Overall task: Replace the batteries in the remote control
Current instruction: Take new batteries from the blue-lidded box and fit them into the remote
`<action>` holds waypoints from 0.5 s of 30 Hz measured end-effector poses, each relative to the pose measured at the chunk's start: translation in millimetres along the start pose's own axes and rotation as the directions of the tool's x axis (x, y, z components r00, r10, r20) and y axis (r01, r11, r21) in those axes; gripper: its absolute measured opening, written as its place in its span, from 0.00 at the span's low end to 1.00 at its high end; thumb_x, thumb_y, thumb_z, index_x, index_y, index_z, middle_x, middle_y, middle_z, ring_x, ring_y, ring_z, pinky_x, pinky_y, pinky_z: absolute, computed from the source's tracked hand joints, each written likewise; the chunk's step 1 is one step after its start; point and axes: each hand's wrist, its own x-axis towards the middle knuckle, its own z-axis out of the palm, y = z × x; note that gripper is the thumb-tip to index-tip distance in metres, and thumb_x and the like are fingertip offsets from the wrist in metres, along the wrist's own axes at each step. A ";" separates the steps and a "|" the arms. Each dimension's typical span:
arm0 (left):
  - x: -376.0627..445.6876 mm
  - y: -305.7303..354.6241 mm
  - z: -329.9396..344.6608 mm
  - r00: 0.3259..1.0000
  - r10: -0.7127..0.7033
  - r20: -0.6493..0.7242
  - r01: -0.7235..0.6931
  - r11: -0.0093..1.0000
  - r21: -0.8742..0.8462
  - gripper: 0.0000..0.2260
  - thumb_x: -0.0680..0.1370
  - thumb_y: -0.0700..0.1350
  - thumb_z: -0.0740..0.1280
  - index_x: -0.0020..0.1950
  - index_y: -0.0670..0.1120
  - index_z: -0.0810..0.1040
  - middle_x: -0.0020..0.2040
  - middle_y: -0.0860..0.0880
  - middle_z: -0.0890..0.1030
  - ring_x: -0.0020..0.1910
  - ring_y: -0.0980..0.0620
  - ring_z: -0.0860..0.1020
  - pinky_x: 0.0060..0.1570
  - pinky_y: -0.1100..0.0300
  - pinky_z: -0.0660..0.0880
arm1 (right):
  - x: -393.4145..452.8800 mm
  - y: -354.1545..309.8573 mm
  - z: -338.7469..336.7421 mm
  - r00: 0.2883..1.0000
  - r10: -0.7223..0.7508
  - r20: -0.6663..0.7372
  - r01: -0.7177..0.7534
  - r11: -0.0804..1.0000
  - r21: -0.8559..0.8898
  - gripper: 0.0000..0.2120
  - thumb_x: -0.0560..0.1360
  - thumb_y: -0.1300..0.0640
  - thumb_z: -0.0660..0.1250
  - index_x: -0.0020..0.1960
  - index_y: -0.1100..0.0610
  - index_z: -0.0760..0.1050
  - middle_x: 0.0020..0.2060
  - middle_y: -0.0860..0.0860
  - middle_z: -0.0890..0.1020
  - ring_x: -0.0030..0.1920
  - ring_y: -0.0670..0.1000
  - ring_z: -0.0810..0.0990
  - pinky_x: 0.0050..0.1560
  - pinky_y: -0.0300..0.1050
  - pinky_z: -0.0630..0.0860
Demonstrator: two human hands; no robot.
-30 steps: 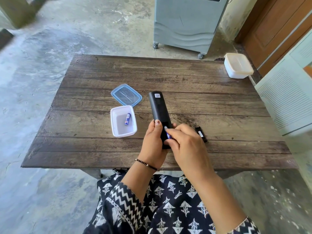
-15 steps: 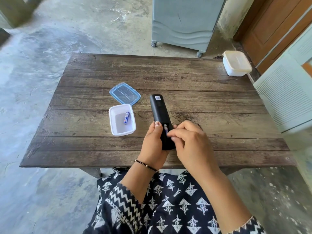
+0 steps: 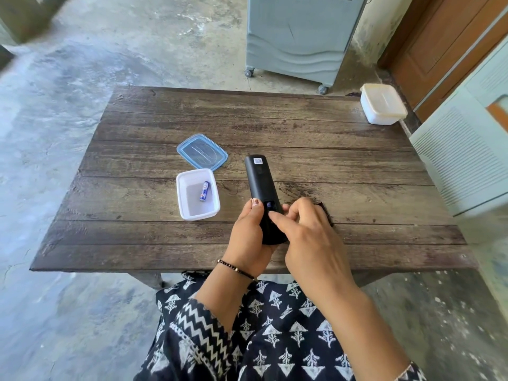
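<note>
A black remote control (image 3: 259,182) lies back side up, pointing away from me, its lower end gripped by my left hand (image 3: 247,235) just above the table. The battery compartment is open and the end of a blue battery (image 3: 268,205) shows inside it. My right hand (image 3: 310,237) presses its straight index finger on the compartment just below that battery, while the other fingers are loosely curled and hold nothing. The black battery cover (image 3: 326,213) lies on the table, mostly hidden behind my right hand. Another blue battery (image 3: 204,191) lies in an open white tub (image 3: 182,199).
The tub's blue lid (image 3: 202,152) lies behind it on the wooden table (image 3: 302,127). A closed white container (image 3: 382,107) stands at the far right corner. A grey wheeled appliance (image 3: 299,34) stands on the floor beyond the table, and a pale slatted panel (image 3: 461,160) is on the right.
My right hand pinched a battery over the compartment; now the battery sits inside and the index finger presses on it. The cover has become mostly hidden behind that hand.
</note>
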 end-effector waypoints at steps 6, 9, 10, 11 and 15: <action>-1.2 -0.5 -0.1 1.000 -0.006 -0.014 0.006 1.000 0.002 0.11 0.82 0.46 0.51 0.58 0.44 0.69 0.43 0.43 0.77 0.40 0.50 0.78 0.38 0.59 0.79 | 2.5 1.4 6.0 0.999 -0.018 0.036 0.017 0.999 0.027 0.28 0.71 0.66 0.49 0.69 0.52 0.68 0.47 0.51 0.67 0.53 0.54 0.70 0.39 0.48 0.78; -1.2 2.4 -1.4 1.000 0.016 -0.001 -0.016 1.000 -0.018 0.10 0.82 0.46 0.51 0.55 0.44 0.69 0.43 0.42 0.77 0.42 0.48 0.77 0.38 0.58 0.79 | 1.4 6.3 8.6 0.997 0.023 -0.080 -0.006 0.977 0.214 0.25 0.71 0.73 0.58 0.63 0.54 0.75 0.47 0.52 0.71 0.50 0.53 0.74 0.41 0.49 0.79; -1.1 4.4 -2.6 1.000 0.030 0.001 -0.030 0.999 -0.017 0.10 0.82 0.46 0.50 0.54 0.44 0.69 0.43 0.41 0.76 0.41 0.47 0.77 0.37 0.57 0.79 | 1.5 7.5 8.7 0.988 0.042 -0.151 0.003 0.957 0.289 0.23 0.71 0.74 0.59 0.60 0.55 0.77 0.46 0.52 0.73 0.47 0.51 0.75 0.42 0.45 0.79; -0.7 7.1 -4.4 0.999 0.047 0.001 -0.047 0.999 -0.014 0.10 0.82 0.46 0.50 0.54 0.43 0.69 0.43 0.41 0.76 0.39 0.47 0.77 0.36 0.56 0.79 | 2.0 7.8 7.7 0.975 0.067 -0.210 0.011 0.936 0.351 0.22 0.71 0.74 0.59 0.57 0.56 0.78 0.45 0.51 0.73 0.44 0.47 0.75 0.43 0.38 0.77; -5.7 32.6 -21.1 0.992 0.130 0.003 -0.129 0.989 -0.074 0.18 0.82 0.47 0.50 0.67 0.39 0.64 0.44 0.41 0.76 0.34 0.50 0.77 0.35 0.57 0.79 | 12.3 1.0 8.6 0.959 0.143 -0.246 -0.021 0.898 0.439 0.15 0.74 0.70 0.61 0.52 0.56 0.79 0.43 0.49 0.75 0.38 0.46 0.73 0.37 0.31 0.67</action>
